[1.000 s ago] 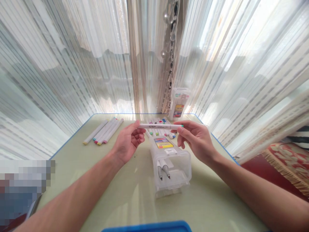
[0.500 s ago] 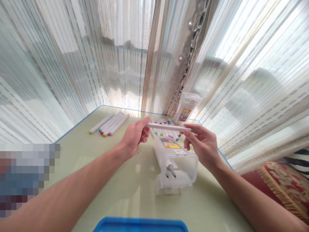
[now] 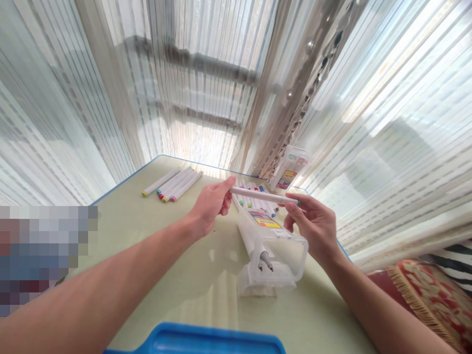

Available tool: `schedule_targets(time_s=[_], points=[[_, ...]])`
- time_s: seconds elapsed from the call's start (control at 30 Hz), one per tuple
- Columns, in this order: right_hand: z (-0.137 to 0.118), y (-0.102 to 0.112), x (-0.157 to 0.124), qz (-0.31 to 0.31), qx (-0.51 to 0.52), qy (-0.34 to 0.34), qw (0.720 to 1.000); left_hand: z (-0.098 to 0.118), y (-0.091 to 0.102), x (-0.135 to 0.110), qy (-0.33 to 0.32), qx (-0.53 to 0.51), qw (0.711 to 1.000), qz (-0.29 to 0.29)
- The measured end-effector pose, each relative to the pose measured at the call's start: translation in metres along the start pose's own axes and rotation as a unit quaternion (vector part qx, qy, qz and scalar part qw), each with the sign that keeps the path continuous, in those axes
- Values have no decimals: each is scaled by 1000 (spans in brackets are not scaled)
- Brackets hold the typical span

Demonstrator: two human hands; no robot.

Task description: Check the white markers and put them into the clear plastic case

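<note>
A white marker (image 3: 258,195) with green ends lies nearly level between my two hands. My left hand (image 3: 214,204) is closed on its left end, thumb on top. At the other end, my right hand (image 3: 313,219) pinches the green-tipped cap between thumb and fingers. Below it a clear plastic marker case (image 3: 271,255) lies on its side, its open mouth facing me, with a few pen tips showing inside. Behind the held marker, several white markers (image 3: 254,189) with coloured ends lie in a row, partly hidden by the marker and the case.
More white markers (image 3: 173,184) lie in a group at the far left of the pale green table (image 3: 177,275). A second clear case (image 3: 289,169) stands at the back right. A blue tray (image 3: 217,339) sits at the near edge. Striped curtains (image 3: 206,73) hang behind.
The view has shifted slightly, so the table things appear a little farther right. Both hands keep hold of the same marker, with its right end slightly lower.
</note>
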State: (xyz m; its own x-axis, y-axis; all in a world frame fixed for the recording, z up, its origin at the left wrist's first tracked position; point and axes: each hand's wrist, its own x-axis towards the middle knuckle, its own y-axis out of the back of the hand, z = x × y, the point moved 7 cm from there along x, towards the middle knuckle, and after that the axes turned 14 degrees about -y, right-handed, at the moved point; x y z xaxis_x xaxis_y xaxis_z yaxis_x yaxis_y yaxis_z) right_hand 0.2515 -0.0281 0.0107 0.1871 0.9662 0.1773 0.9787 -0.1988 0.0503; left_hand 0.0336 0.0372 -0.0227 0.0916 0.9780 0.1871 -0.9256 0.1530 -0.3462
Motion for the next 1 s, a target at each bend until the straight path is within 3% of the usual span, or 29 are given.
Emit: schedule_targets(time_s=[0.27,0.57,0.77,1.0], points=[[1,5,3,-3,12,21,1000,-2,1,0,35,-42,998,24],[-11,22,6,44,54,19,997,-4,3,4,31,-22,999,14],[-63,37,-14,97,30,104,989,-2,1,4,3,5,1000,-5],[-124,60,-79,158,-30,183,970,1,5,8,-10,12,1000,-6]])
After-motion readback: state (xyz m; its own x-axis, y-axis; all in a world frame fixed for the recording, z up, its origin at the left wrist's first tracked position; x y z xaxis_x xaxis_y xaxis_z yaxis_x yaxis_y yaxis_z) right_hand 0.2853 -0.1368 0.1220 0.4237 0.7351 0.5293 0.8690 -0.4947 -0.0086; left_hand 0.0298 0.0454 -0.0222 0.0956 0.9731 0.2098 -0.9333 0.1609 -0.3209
